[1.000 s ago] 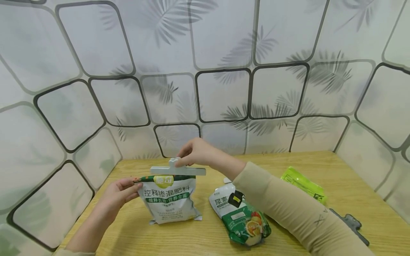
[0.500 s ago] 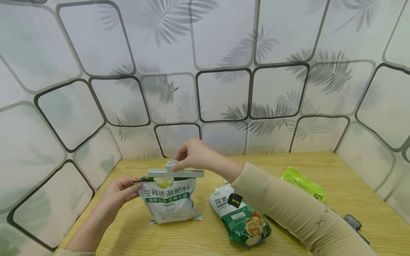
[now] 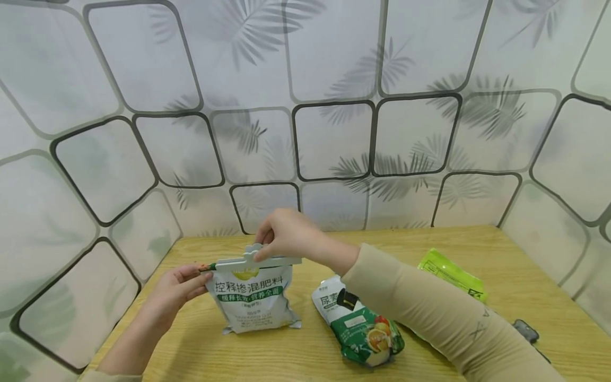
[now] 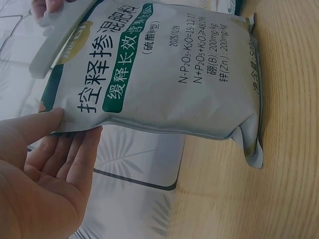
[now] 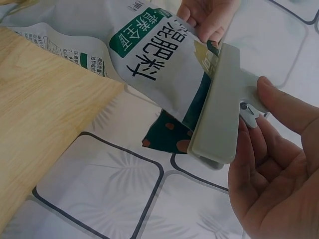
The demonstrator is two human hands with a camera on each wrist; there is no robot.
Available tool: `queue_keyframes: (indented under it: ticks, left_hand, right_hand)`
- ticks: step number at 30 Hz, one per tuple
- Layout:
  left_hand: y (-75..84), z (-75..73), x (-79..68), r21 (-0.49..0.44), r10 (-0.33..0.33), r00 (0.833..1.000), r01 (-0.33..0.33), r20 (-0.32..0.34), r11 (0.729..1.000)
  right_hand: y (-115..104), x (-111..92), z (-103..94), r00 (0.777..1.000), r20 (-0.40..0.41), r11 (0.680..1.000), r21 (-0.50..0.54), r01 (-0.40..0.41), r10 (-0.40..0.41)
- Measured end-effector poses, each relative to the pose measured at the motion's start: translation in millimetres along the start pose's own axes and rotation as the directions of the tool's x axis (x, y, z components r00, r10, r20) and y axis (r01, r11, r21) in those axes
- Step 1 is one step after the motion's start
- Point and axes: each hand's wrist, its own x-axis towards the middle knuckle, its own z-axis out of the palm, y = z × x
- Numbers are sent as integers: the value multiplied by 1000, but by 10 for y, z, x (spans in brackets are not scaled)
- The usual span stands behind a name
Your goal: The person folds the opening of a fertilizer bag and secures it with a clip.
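Note:
A white fertilizer bag (image 3: 253, 305) with a green and yellow top band stands upright on the wooden table. My left hand (image 3: 172, 289) pinches its top left corner; in the left wrist view the thumb lies on the front of the bag (image 4: 164, 74) and the fingers are behind. With thumb and fingers, my right hand (image 3: 288, 233) pinches the handle of a long pale grey bag clip (image 3: 231, 265). The clip lies along the bag's top edge, covering much of the band. In the right wrist view, a folded green flap of the bag shows behind the clip (image 5: 219, 114).
A white and green pouch (image 3: 367, 331) lies to the right, partly under my right sleeve (image 3: 420, 302). Beyond the sleeve are a lime-green bag (image 3: 451, 276) and a dark grey clip (image 3: 526, 331), both partly hidden. Patterned cloth walls (image 3: 334, 140) enclose the table (image 3: 305, 353).
My right hand has moved the pale clip down and slightly left, from above the bag onto its top edge. The left hand and the bag have stayed in place.

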Motion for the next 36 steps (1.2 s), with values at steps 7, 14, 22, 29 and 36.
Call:
queue_keyframes:
  ticks: [7, 14, 22, 29, 36]
  left_hand:
    - [20, 3, -9, 8, -8, 1000, 8, -7, 1000]
    - [31, 9, -11, 7, -16, 1000, 16, -15, 1000]
    - [29, 9, -8, -4, -16, 1000, 16, -9, 1000]
    - [32, 11, -7, -6, -15, 1000, 15, -9, 1000]
    - [15, 4, -14, -16, 9, 1000, -9, 3, 1000]
  right_hand:
    - [-48, -27, 16, 1000, -16, 1000, -26, 5, -5]
    - [-101, -32, 14, 999, -34, 1000, -26, 5, -5]
    - [-150, -21, 10, 999, -53, 999, -55, -1, -2]
    - [-160, 7, 28, 998, -69, 997, -82, -12, 6]
    - [-186, 23, 60, 998, -67, 994, -109, 1, -9]
